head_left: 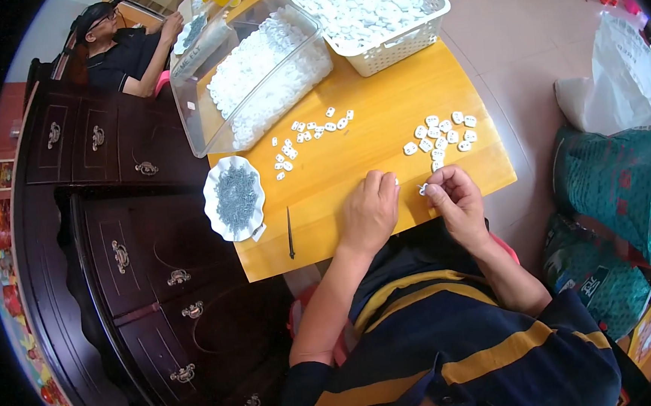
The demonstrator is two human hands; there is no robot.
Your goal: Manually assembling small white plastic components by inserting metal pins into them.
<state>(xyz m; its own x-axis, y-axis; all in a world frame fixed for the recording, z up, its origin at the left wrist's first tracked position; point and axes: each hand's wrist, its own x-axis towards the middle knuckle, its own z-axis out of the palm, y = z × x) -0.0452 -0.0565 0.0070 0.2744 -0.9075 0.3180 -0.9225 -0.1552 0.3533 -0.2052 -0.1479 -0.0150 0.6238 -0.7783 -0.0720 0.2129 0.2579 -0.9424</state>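
My right hand (457, 203) pinches a small white plastic piece (423, 189) between thumb and fingers, just above the table's near edge. Beside it my left hand (371, 209) is closed with its back up; a speck of white shows at its fingertips, too small to name. Beyond the right hand lies a group of rounded white plastic pieces (440, 131) with dark holes. Further left, small white rectangular pieces (302, 133) are scattered on the wooden table (327, 222). A thin dark pointed rod (290, 232) lies left of my left hand.
A scalloped white dish (210, 200) of small grey metal parts sits at the table's left edge. At the back stand a clear bin (192, 125) and a white basket (398, 51), both full of white pieces. Dark drawers (104, 173) flank the left; teal sacks (618, 182) stand right. Another person (123, 59) sits far left.
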